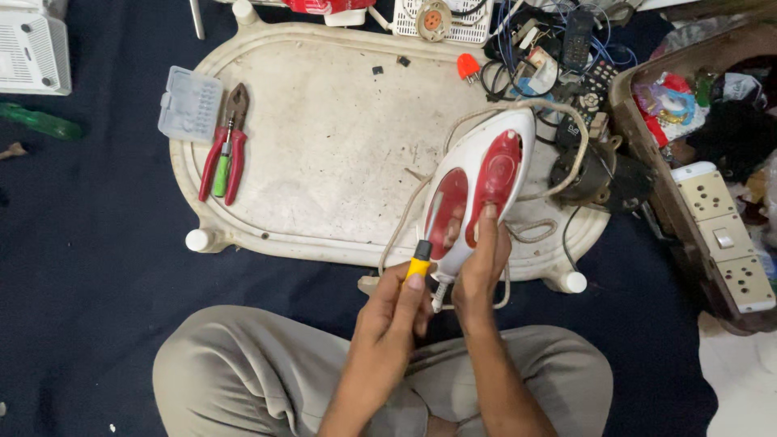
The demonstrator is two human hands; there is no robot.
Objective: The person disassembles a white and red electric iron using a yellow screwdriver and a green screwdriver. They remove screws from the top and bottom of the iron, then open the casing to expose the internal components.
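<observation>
Fingers point(417, 285) of the left hand point(388, 320) are clenched round a yellow-handled screwdriver point(420, 260), its tip at the rear of a red-and-white clothes iron point(481, 190) just right of the frame's centre. Right hand point(479, 271) grips the iron's back end, thumb pressed on the red handle. The iron lies on an upturned white plastic stool point(324, 154) serving as worktop, its cord point(558, 154) looping beside it. Red-handled pliers point(225, 146) and a clear bit case point(189, 103) sit at the stool's left edge. A white socket board point(722, 235) lies at far right.
</observation>
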